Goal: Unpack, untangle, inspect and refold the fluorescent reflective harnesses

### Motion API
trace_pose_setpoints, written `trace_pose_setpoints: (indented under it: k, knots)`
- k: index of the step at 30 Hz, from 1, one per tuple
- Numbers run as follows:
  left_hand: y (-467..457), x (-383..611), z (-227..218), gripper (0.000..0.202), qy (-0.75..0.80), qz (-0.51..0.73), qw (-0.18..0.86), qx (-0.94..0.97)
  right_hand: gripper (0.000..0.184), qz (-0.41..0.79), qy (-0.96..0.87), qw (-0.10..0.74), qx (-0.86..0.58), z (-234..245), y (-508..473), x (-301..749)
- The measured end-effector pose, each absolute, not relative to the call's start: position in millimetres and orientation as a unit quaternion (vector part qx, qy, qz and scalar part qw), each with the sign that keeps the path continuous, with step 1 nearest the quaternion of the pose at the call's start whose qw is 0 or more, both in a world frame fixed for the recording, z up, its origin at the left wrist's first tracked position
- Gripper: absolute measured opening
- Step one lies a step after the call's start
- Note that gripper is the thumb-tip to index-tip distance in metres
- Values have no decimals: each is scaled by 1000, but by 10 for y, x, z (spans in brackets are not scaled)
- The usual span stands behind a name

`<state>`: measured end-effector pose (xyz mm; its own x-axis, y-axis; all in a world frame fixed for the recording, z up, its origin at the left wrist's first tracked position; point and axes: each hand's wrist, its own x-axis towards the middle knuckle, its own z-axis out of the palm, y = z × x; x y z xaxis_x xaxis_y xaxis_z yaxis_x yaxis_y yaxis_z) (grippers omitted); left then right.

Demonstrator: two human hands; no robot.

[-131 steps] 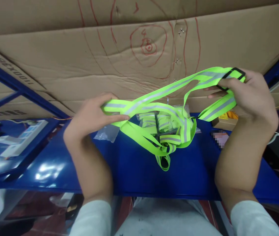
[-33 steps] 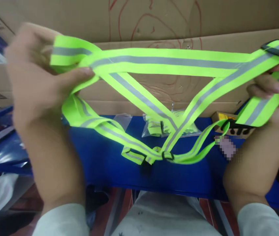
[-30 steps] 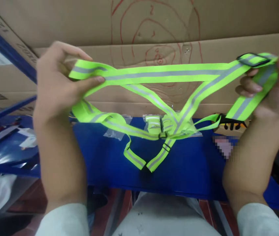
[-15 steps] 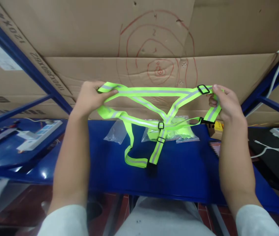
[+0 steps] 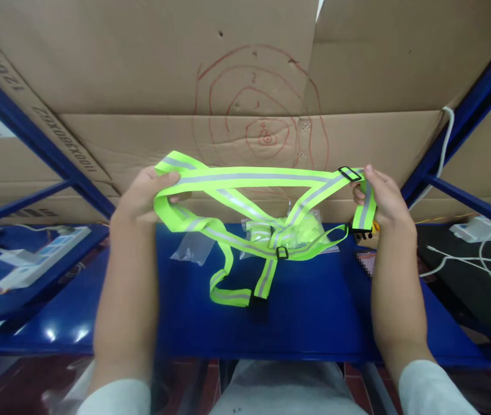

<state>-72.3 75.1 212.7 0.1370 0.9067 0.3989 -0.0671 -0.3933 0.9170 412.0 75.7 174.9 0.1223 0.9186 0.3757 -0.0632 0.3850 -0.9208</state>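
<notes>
A neon yellow reflective harness [image 5: 249,177] with grey stripes is stretched in the air between my hands. My left hand [image 5: 141,193] pinches its left end, thumb on top of the strap. My right hand [image 5: 381,193] grips the right end beside a black slider buckle [image 5: 349,173]. Lower straps hang in loops, with another black slider [image 5: 282,253] at the middle. Two loose strap ends dangle over the blue table [image 5: 314,328], close to a black clip [image 5: 258,300]. Parts of the straps behind my fingers are hidden.
Clear plastic bags [image 5: 310,230] holding neon yellow material lie behind the harness, near a flat clear bag [image 5: 193,248]. White power strips [image 5: 44,259] sit at the left, and white cables [image 5: 483,259] run at the right. Cardboard [image 5: 162,138] with red rings stands behind, between blue frame bars [image 5: 33,127].
The harness's top strap has dropped slightly in view and its lower loop now hangs more open toward me. Both hands keep their hold. The whole view has shifted a little.
</notes>
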Motion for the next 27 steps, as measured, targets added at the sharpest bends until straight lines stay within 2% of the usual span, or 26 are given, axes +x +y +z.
trace_pose_setpoints:
  k: [6,10,15,21,24,27]
  knots:
    - [826,-546,1987,40,283,566,494,597,53,394,-519,637,-411,1682,819,4110]
    - [835,-461,1912,41,272,568,515,581,55,391,-505,623,-452,1593,903,4134]
    - [802,-331,1859,47,247,588,542,547,58,384,-555,534,-509,1493,941,4160]
    - [776,-211,1871,39,239,602,558,518,60,400,-601,436,-538,1471,897,4247]
    - [783,-243,1843,39,262,607,536,526,62,391,-629,397,-543,1475,864,4320]
    - [801,-336,1782,39,323,597,491,546,56,370,-639,400,-543,1501,826,4366]
